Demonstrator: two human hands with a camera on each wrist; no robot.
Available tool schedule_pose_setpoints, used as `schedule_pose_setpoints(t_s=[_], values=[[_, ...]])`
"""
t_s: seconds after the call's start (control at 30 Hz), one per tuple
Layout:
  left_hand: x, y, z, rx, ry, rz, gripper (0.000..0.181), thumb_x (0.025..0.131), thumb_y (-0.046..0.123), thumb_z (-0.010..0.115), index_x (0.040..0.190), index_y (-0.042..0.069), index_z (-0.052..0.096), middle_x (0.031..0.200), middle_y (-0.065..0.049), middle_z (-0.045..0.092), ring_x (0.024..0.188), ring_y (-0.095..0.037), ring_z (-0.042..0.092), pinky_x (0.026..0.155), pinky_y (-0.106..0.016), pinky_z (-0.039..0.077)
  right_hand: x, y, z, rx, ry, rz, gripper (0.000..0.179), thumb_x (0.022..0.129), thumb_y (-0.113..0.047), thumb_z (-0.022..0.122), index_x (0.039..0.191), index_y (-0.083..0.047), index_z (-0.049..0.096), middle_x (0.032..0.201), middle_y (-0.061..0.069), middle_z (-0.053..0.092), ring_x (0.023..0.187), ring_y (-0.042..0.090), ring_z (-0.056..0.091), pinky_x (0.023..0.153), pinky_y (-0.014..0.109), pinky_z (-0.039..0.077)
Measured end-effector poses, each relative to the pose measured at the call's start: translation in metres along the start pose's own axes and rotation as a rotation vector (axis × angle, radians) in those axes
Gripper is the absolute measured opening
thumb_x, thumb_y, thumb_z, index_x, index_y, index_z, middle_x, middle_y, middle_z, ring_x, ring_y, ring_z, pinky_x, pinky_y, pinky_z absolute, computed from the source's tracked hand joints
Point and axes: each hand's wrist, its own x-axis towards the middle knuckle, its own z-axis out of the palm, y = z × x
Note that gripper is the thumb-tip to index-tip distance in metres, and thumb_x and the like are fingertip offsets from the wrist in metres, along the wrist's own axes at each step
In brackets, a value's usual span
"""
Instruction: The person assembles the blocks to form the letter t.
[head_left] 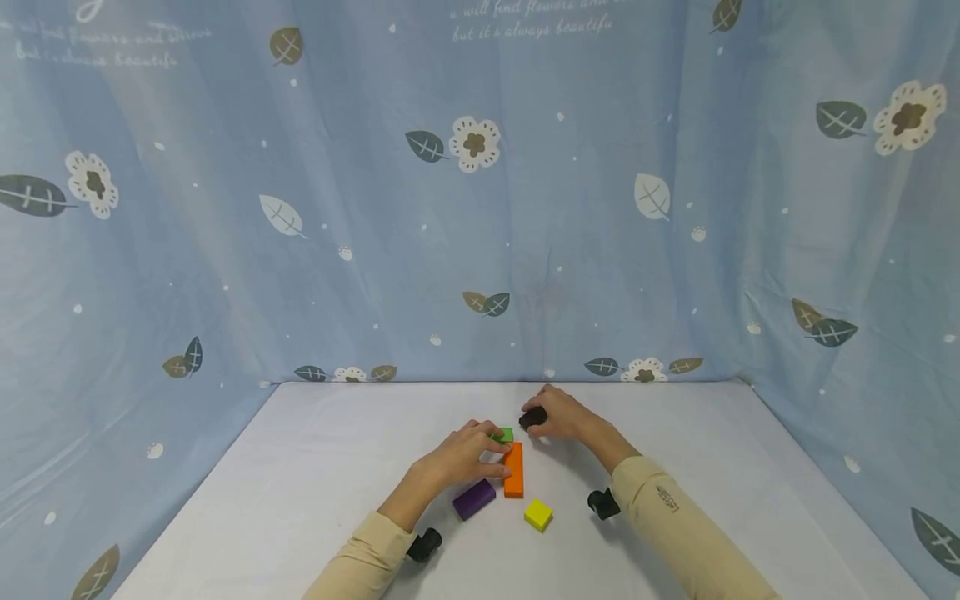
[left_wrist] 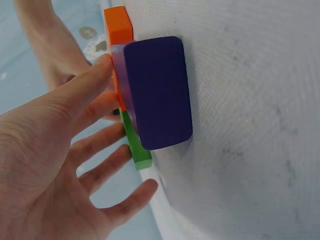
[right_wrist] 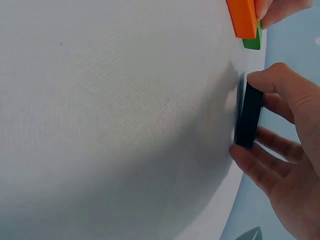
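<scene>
In the head view my left hand (head_left: pixel 465 457) lies at the left side of a long orange block (head_left: pixel 513 471), with thumb and index finger touching it. Its other fingers spread toward a green block (head_left: pixel 507 434) at the orange block's far end, partly covered by the hand. My right hand (head_left: pixel 562 414) pinches a black block (head_left: pixel 533 417) between thumb and fingers, to the right of the green one. The right wrist view shows this dark block (right_wrist: pixel 249 117) on edge, close over the white surface.
A purple block (head_left: pixel 475 499) lies nearer me, left of the orange one; it looms large in the left wrist view. A yellow block (head_left: pixel 537 515) sits to its right. Blue patterned curtain (head_left: pixel 480 250) borders the white table (head_left: pixel 322 467) at the back and sides.
</scene>
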Motion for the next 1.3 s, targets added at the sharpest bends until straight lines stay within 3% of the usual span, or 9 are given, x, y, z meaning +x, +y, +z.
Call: schedule_pose_setpoints(t_s=[0.4,0.63,0.9,1.3], values=[[-0.0011,-0.0014,0.0028,-0.004,0.004,0.006,0.047,0.087,0.047,0.071,0.125,0.020,0.069,0.134,-0.001,0.059,0.117,-0.020,0.053,0.094,-0.044,0.050,-0.0071,-0.0011,-0.0008,0.028,0.008,0.008,0.036,0.080,-0.021,0.080,0.113,-0.010,0.073,0.113,0.008,0.062,0.101,0.022,0.055,0.095,0.045,0.049],[-0.0013,-0.0016,0.0031,-0.001,0.005,0.004,0.047,0.087,0.048,0.070,0.126,0.022,0.068,0.135,0.000,0.058,0.120,-0.020,0.053,0.096,-0.044,0.050,-0.0082,-0.0011,-0.0018,0.017,0.037,-0.006,0.034,0.078,-0.022,0.081,0.109,-0.009,0.075,0.105,0.006,0.068,0.092,0.018,0.058,0.086,0.040,0.052],[-0.0014,-0.0019,0.0031,-0.001,0.014,0.014,0.046,0.087,0.046,0.071,0.125,0.021,0.069,0.134,-0.001,0.059,0.119,-0.021,0.053,0.095,-0.044,0.050,-0.0084,-0.0035,-0.0020,0.015,0.020,0.070,0.034,0.078,-0.027,0.083,0.108,-0.012,0.075,0.104,0.004,0.070,0.091,0.017,0.056,0.086,0.038,0.052],[-0.0013,-0.0013,0.0017,0.014,0.021,0.024,0.047,0.087,0.046,0.071,0.126,0.019,0.069,0.134,-0.001,0.059,0.118,-0.020,0.053,0.094,-0.043,0.051,-0.0105,-0.0055,-0.0006,0.045,0.023,0.103,0.033,0.077,-0.029,0.084,0.105,-0.012,0.076,0.102,0.003,0.070,0.090,0.016,0.057,0.089,0.038,0.053]])
